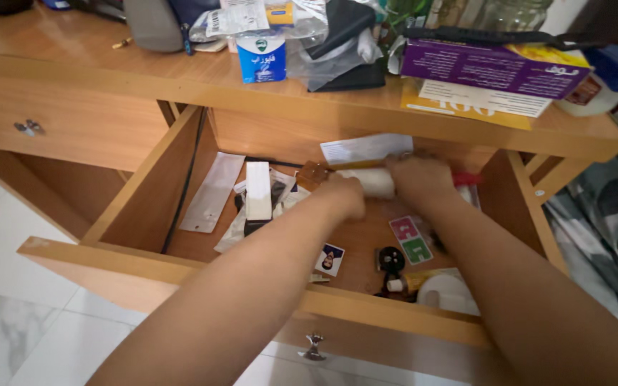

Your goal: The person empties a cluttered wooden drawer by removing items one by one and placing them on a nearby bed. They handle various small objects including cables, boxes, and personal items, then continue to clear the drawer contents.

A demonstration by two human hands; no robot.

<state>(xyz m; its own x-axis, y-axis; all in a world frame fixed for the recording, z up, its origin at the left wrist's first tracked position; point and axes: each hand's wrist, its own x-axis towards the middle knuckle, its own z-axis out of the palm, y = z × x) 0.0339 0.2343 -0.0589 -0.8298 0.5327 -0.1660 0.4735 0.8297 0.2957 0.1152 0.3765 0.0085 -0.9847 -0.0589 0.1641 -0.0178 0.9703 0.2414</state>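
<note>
1. A white cylindrical tube (372,181) lies on its side at the back of an open wooden drawer (180,271)
2. Its red end (466,179) points right
3. Its middle is hidden by a hand
</note>
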